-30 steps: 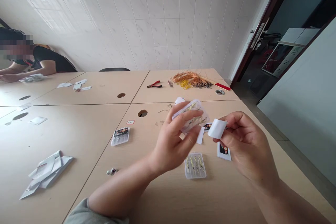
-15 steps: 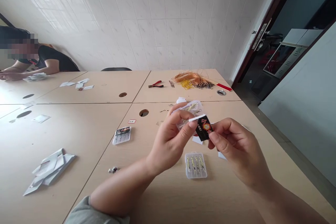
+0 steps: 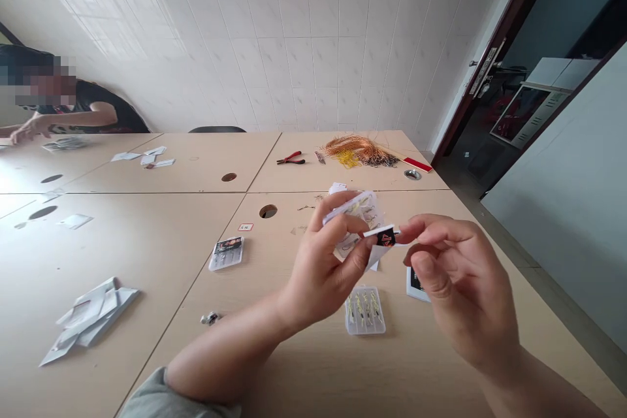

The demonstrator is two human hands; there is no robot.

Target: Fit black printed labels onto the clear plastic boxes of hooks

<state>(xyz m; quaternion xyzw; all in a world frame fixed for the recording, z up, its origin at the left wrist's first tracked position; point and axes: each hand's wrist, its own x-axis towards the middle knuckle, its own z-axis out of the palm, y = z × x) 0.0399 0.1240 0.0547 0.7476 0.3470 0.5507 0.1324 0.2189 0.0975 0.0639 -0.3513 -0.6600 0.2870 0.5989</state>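
Note:
My left hand (image 3: 326, 264) is closed, pinching a black printed card (image 3: 385, 238) with a white underside between thumb and fingers. The same hand also grips a clear plastic case (image 3: 360, 208) that holds pale hook rigs, partly hidden behind the fingers. Just right of the card, my right hand (image 3: 460, 274) has its thumb apart from the fingers, and its index fingertip is at the card's edge. Below my hands lies a second clear case (image 3: 365, 311) with several yellow-green hook rigs in it. Partly behind my right hand is a white-edged case with a black label (image 3: 417, 279).
Another labelled case (image 3: 227, 253) lies left of my hands. White packets (image 3: 95, 313) are piled at the left. Farther back are red-handled pliers (image 3: 291, 158) and a bundle of orange line (image 3: 353, 144). A co-worker (image 3: 98, 108) sits at the far left. Round holes (image 3: 268, 211) pierce the table.
The black card has tilted, so its white underside now shows. My right thumb has come off it and the right hand has opened. The co-worker's arm has lifted from the papers.

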